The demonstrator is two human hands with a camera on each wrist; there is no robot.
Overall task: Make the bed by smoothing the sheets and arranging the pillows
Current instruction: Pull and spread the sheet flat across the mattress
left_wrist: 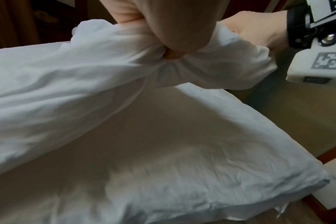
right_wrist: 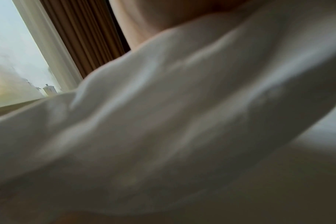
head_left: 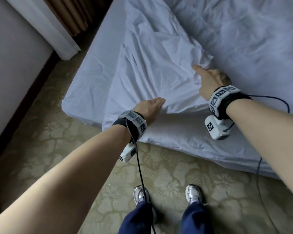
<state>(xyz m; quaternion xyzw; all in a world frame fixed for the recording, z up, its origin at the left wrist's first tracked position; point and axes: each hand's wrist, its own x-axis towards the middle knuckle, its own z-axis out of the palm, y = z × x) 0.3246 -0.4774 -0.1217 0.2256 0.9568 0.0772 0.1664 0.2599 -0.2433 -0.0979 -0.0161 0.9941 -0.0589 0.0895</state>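
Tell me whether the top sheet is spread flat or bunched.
Bunched: the top sheet lies creased in folds, with both hands, left and right, gripping gathered fabric.

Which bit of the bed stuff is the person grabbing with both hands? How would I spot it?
Find the big bed with its flat white bottom sheet, near the curtain. Lying on top at the near corner is a loose, crumpled top sheet. It is the wrinkled layer whose edge is bunched up in the left hand and the right hand, unlike the smooth sheet underneath.

Two hands: left hand (head_left: 150,107), right hand (head_left: 210,80). One bed (head_left: 95,78), one top sheet (head_left: 150,65), two shoes (head_left: 140,195).
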